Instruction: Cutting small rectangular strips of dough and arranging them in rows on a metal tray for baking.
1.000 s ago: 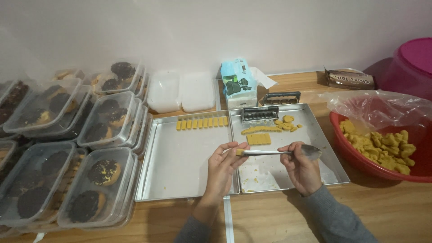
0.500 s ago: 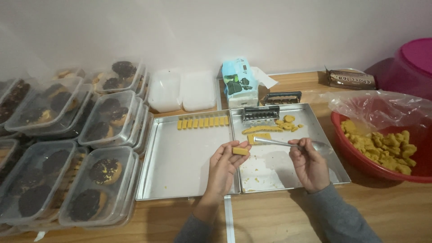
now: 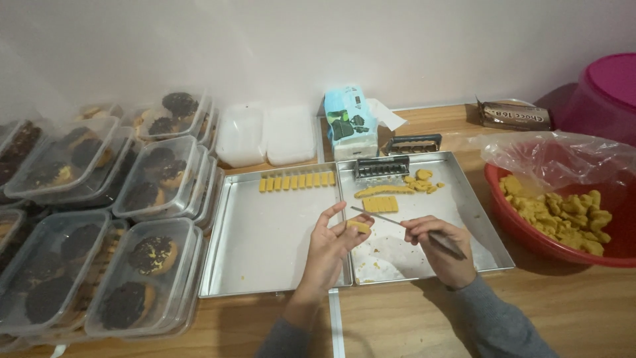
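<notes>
- Grey sleeves frame the near edge of the wooden bench [image 3: 583,311], where a person works over two shallow metal trays set side by side.
- Left hand [image 3: 331,248] is loosely curled, thumb and fingertips pinching a small yellow dough piece [image 3: 358,227] just above the seam between the trays.
- Right hand [image 3: 442,248] is closed around the handle of a thin metal blade [image 3: 381,217], its tip pointing left toward the dough piece; whether the two touch cannot be told.
- Left tray [image 3: 265,252] is mostly bare, with a neat row of cut yellow sticks [image 3: 297,181] along its far edge.
- Right tray [image 3: 477,219] carries crumbs near the hands, then a scored yellow slab [image 3: 380,204], a long strip and loose lumps of dough beyond it, and a metal cutter [image 3: 379,168] at its far edge.
- Clear lidded boxes of dark-topped round pastries [image 3: 142,272] are stacked along the bench's left side, from the near corner to the far one.
- Red basin [image 3: 530,232] lined with clear plastic, at the right edge, holds a heap of yellow dough lumps [image 3: 563,215].
- Two white lidded tubs [image 3: 266,135], a tissue pack [image 3: 351,129], a second metal cutter [image 3: 414,144] and a brown wrapped bar [image 3: 513,118] line the far edge by the wall; a pink tub [image 3: 606,93] fills the far right corner.
</notes>
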